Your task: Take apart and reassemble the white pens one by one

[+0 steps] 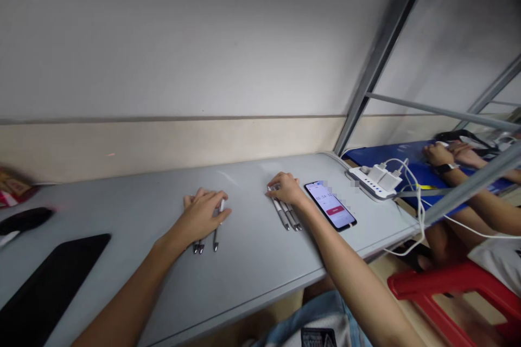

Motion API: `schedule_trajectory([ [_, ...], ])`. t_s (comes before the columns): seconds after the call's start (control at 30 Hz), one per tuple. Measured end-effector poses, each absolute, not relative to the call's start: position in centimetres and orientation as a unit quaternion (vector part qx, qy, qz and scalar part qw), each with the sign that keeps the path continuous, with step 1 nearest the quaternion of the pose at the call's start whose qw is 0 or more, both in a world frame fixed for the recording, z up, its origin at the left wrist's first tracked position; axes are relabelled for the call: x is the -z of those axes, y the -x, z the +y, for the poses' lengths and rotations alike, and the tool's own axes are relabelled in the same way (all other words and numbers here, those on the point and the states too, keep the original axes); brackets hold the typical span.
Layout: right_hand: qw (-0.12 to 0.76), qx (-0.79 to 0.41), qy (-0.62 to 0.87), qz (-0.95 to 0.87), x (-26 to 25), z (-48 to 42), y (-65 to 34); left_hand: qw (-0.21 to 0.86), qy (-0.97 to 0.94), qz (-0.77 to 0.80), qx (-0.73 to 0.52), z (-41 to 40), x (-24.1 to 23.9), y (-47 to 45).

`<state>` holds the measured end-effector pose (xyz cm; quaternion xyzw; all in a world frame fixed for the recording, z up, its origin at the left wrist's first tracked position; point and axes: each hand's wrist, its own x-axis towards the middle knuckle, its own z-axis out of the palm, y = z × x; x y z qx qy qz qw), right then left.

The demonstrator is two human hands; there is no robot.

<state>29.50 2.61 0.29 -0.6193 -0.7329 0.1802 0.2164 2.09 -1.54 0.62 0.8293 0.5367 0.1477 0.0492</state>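
Observation:
My left hand (202, 212) rests over a small group of pens on the grey table. Its thumb and forefinger close around the upper part of one white-and-silver pen (216, 238). The metal ends of other pens (198, 247) poke out below the palm; the rest of them is hidden. To the right, my right hand (286, 188) has its fingers bent down at the far end of several grey-and-white pens (281, 216) lying side by side. The fingertips pinch at the pen ends, partly covering them.
A phone (331, 206) with a timer lies right of my right hand. Beyond it is a power strip (372, 183) with chargers and white cables. A black mat (57, 282) and a dark object (26, 220) lie left. Another person's hands (439, 155) are above a blue table, near a red stool (451, 282).

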Motion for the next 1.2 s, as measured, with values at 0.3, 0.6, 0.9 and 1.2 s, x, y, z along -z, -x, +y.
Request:
schedule_trajectory([
  [0.3,0.205,-0.182,0.626,-0.73,-0.7,2.5,-29.6,0.037,-0.825,0.55,-0.127,-1.6,-0.7,-2.0],
  [0.6,0.286,-0.159,0.574,-0.751,-0.5,1.8,-28.5,0.066,-0.81,0.562,-0.154,-2.2,-1.5,-3.2],
  [0.9,0.338,-0.237,0.327,-0.85,-1.0,0.0,-25.8,0.179,-0.819,0.459,-0.295,-3.0,-2.3,-4.8],
  [1.2,0.417,-0.347,0.397,-0.74,-0.9,0.5,-26.3,0.104,-0.832,0.492,-0.233,-2.5,-2.1,-3.8],
])
